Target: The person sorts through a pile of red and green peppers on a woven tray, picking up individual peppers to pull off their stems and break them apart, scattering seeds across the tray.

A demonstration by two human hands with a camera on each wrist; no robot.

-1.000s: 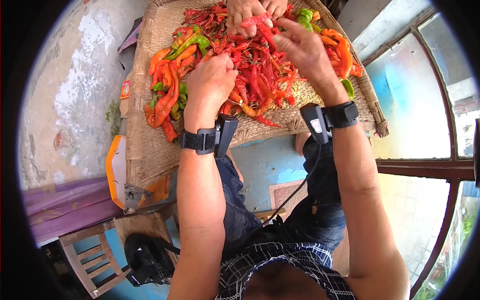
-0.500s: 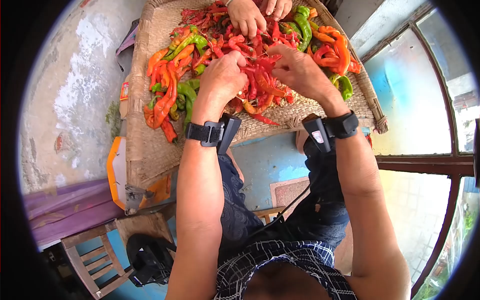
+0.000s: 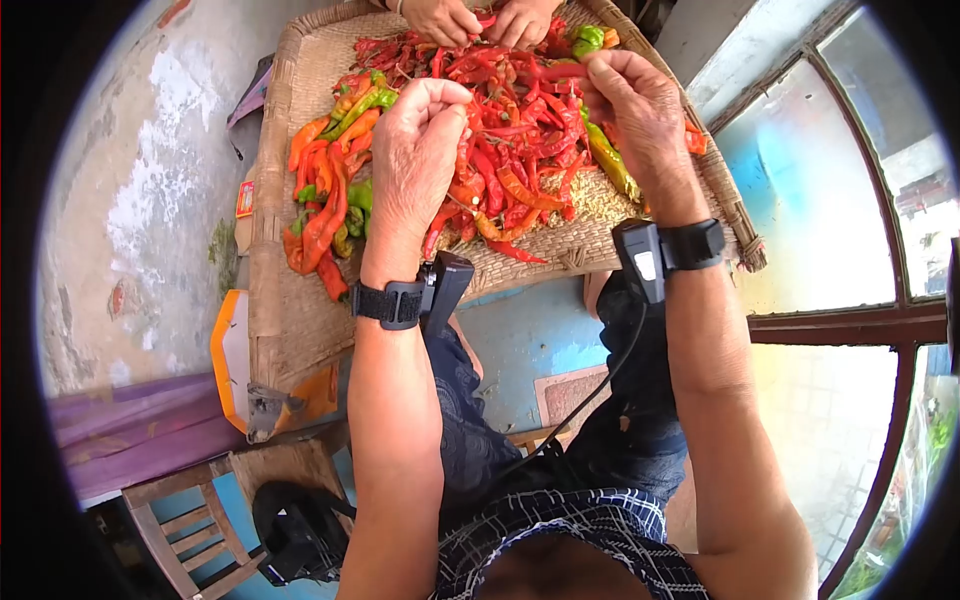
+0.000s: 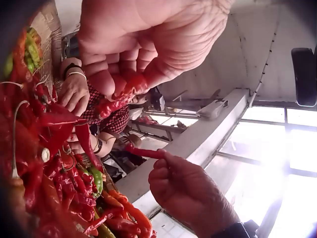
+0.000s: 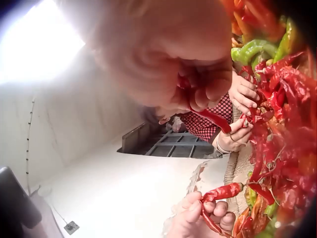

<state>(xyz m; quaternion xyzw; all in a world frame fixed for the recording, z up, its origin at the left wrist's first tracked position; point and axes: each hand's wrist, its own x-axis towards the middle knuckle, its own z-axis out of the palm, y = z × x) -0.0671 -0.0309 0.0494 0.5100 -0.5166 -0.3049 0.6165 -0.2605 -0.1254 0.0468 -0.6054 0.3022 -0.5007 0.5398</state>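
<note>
My left hand (image 3: 415, 165) is raised over the left side of a pile of red chili peppers (image 3: 510, 150). It pinches a wrinkled red chili pepper (image 4: 121, 96), also seen in the right wrist view, held by thumb and fingers. To the right, my right hand (image 3: 645, 120) grips a slim red chili pepper (image 5: 213, 119) that points toward the pile. In the left wrist view this pepper juts out from between the thumb and fingers. The two hands are well apart. The pile lies on a woven tray (image 3: 300, 345).
Across the tray another person's hands (image 3: 480, 20) work among the red peppers. Orange and green peppers (image 3: 330, 200) lie along the left side, with a long green pepper (image 3: 610, 165) near my right hand. Pale seeds (image 3: 600, 197) are scattered nearby. A window (image 3: 820, 190) stands at right.
Half a second ago both my hands were close together in the pile; now they are apart, each lifted with a red chili pepper. The other person's hands have shifted back and left.
</note>
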